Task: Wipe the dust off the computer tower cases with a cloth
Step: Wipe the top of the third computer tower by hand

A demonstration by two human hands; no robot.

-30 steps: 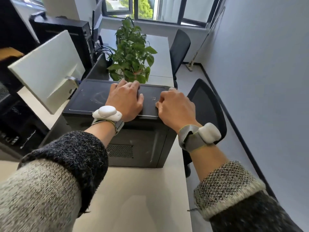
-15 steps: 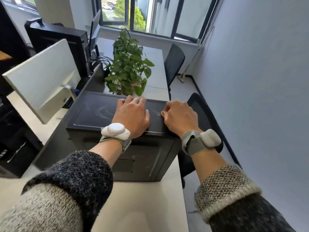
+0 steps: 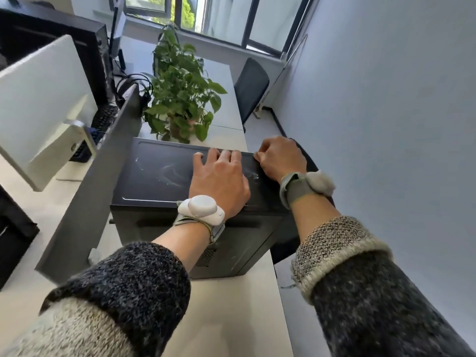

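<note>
A black computer tower case (image 3: 154, 176) lies on its side on the white desk (image 3: 231, 305), with pale dust smears on its upper panel. My left hand (image 3: 219, 181) rests flat on that panel near its right side, fingers spread toward the far edge. My right hand (image 3: 280, 158) grips the case's far right corner, its fingers curled over the edge. No cloth shows in view. A second black tower (image 3: 64, 42) stands at the back left.
A potted green plant (image 3: 180, 94) stands just behind the case. A grey divider panel (image 3: 103, 176) runs along its left side, with the white back of a monitor (image 3: 38, 99) beyond. Black chairs (image 3: 251, 86) stand to the right by the wall.
Both hands have slid from the near edge toward the far right of the case top. My right hand now curls over the far right corner.
</note>
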